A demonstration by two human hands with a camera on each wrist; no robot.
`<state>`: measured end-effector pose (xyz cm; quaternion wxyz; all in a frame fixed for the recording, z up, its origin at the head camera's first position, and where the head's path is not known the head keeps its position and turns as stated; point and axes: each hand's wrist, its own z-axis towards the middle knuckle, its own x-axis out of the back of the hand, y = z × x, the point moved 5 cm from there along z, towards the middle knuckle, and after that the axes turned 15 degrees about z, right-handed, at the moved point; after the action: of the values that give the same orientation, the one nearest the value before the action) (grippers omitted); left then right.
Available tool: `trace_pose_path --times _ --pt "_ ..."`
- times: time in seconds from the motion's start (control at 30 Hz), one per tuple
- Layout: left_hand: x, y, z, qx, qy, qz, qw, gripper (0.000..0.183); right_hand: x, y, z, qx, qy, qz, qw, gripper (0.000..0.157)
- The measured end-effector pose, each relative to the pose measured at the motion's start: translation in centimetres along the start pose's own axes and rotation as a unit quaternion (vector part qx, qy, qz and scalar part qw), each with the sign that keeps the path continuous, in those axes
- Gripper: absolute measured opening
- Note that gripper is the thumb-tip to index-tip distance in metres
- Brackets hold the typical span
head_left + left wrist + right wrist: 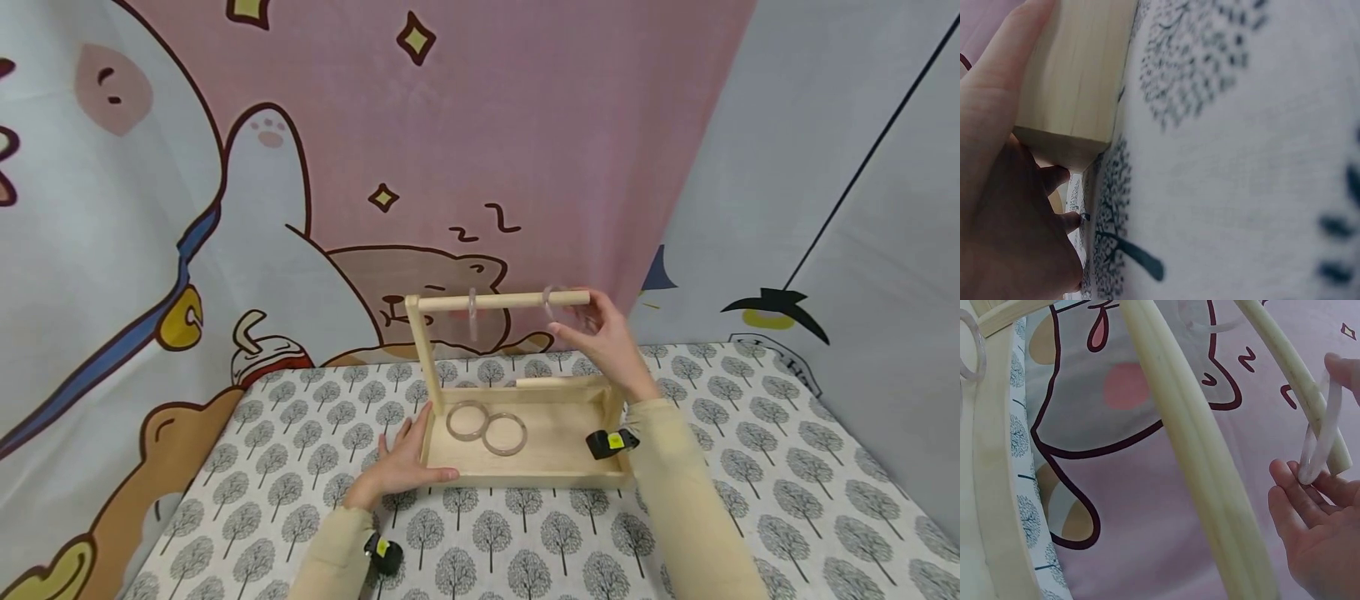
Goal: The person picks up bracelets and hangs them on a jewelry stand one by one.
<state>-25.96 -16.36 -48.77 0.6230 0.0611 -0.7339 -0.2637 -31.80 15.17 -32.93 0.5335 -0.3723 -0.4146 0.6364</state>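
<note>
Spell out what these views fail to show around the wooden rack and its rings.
- Head view: tray, right end partly covered by the right sleeve.
- Head view: held ring, too faint to trace beside the right hand.
- Left wrist view: left hand, thumb tip cut off by top edge.
- Right wrist view: nearer rod, cut off by bottom edge.

Rack (525,481) matt wood; rings (1332,412) glossy plastic; tablecloth (1241,156) woven.

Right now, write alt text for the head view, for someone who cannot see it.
A person's right grip holds a translucent ring around a raised wooden bar near its free end, where another ring hangs. The left grip touches the near-left corner of the wooden tray below, which holds two more rings.
</note>
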Motion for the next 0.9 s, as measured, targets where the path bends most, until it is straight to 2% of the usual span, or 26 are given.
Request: trace_pose_path --times 0.4,0.63,0.9 --pt "0.1 0.1 0.0 -0.003 0.005 0.008 0.9999 0.122 -1.4 1.3 -0.3 -0.059 0.006 0.043 0.997 0.061" --pt "0.0 0.1 0.0 -0.004 0.006 0.009 0.9999 0.122 -2.6 1.7 -0.3 -0.066 -0.018 0.075 0.995 0.058" --pt "0.0 0.2 -0.1 -0.008 0.009 0.001 0.9999 0.121 -2.0 1.8 -0.6 -0.07 -0.014 0.063 0.995 0.062"
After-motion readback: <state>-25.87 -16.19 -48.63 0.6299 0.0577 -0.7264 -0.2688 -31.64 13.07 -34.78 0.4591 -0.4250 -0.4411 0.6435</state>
